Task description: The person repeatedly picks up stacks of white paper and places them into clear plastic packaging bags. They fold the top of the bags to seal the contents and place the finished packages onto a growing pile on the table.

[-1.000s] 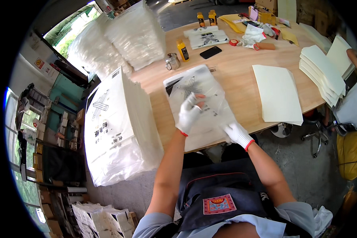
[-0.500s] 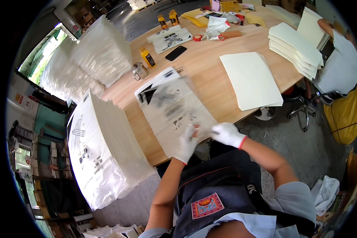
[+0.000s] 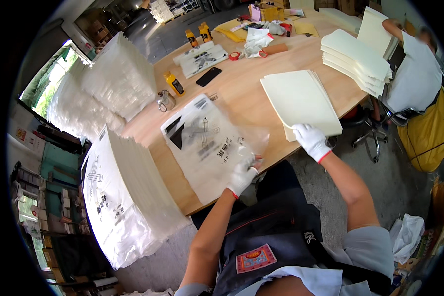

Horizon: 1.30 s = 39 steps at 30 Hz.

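Note:
In a white glove with some fingertips bare, my left hand (image 3: pixel 242 176) is closed on the open end of a printed plastic bag (image 3: pixel 195 153). The bag lies flat on the table, and a loose clear flap of it rises beside that hand. Also gloved in white, my right hand (image 3: pixel 311 141) pinches the near edge of the cream paper sheets (image 3: pixel 298 96). That edge bends up a little under the fingers. How many sheets are in the grip I cannot tell.
A tall pile of filled printed bags (image 3: pixel 128 197) stands at the table's left edge. Beyond the bag are a glass jar (image 3: pixel 166 100), an orange drink bottle (image 3: pixel 173 83) and a black phone (image 3: pixel 208 77). A person (image 3: pixel 414 74) sits at the right by stacked paper (image 3: pixel 355 61).
My right hand has left the bag's mouth and moved right onto the paper sheets. My left hand has shifted slightly right, staying at the bag. The view has turned slightly.

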Each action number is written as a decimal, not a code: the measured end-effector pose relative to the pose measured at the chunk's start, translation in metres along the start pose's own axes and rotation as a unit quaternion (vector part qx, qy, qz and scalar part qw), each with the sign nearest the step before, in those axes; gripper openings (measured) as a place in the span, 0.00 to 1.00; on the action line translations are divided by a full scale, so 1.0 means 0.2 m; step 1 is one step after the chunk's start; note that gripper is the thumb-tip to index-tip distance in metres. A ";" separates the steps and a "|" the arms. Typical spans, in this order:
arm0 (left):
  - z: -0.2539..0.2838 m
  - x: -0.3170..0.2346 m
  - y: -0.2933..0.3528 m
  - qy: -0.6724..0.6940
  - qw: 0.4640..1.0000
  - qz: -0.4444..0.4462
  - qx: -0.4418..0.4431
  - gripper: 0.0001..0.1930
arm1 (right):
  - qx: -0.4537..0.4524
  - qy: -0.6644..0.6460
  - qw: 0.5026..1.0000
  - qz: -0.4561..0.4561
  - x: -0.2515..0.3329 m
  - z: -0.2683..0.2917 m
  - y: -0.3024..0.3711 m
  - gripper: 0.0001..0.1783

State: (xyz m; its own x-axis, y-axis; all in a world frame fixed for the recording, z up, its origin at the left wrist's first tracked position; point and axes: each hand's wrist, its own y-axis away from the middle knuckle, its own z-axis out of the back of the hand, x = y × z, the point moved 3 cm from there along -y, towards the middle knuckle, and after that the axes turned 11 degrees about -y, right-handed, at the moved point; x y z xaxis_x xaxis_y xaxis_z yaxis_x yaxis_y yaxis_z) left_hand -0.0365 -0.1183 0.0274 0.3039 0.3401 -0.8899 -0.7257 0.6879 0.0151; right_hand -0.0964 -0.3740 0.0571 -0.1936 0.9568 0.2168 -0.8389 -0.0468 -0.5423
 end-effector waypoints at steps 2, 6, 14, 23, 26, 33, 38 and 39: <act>-0.08 0.03 -0.04 0.184 0.977 0.093 0.051 0.14 | -0.048 -0.084 0.995 0.014 0.19 0.10 -0.01 0.04; -0.22 0.37 -0.12 0.511 0.816 0.270 -0.005 0.21 | 0.093 -0.272 0.958 -0.011 0.68 0.13 0.12 0.13; 0.18 -0.02 0.02 -0.067 0.981 0.153 0.102 0.27 | -0.074 -0.763 0.375 -0.522 0.11 -0.24 0.52 0.19; -0.25 -0.33 0.15 -0.333 0.926 0.070 0.163 0.47 | 0.056 -0.346 0.846 -0.403 0.31 -0.23 0.34 0.23; -0.05 -0.26 0.13 -0.109 0.988 0.039 0.101 0.38 | 0.021 -0.325 0.884 -0.335 0.40 -0.02 0.22 0.18; 0.85 -0.25 0.17 0.357 0.921 0.048 -0.147 0.29 | 0.092 -0.114 0.978 0.150 0.61 0.40 -0.04 0.09; 0.70 -0.58 0.34 -0.023 0.988 -0.051 -0.144 0.28 | 0.225 -0.097 0.961 0.132 0.76 0.26 -0.15 0.07; 0.59 -0.60 0.36 -0.114 0.983 -0.069 -0.129 0.28 | 0.268 -0.117 0.950 0.107 0.76 0.23 -0.18 0.07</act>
State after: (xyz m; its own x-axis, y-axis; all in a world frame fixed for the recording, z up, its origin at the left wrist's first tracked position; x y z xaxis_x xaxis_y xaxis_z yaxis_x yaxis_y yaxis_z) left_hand -0.0518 -0.0338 0.1894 0.5192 0.4098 -0.7500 -0.7912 0.5622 -0.2405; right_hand -0.1181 -0.2401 0.1463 -0.4442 0.8216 0.3572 -0.8939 -0.4330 -0.1158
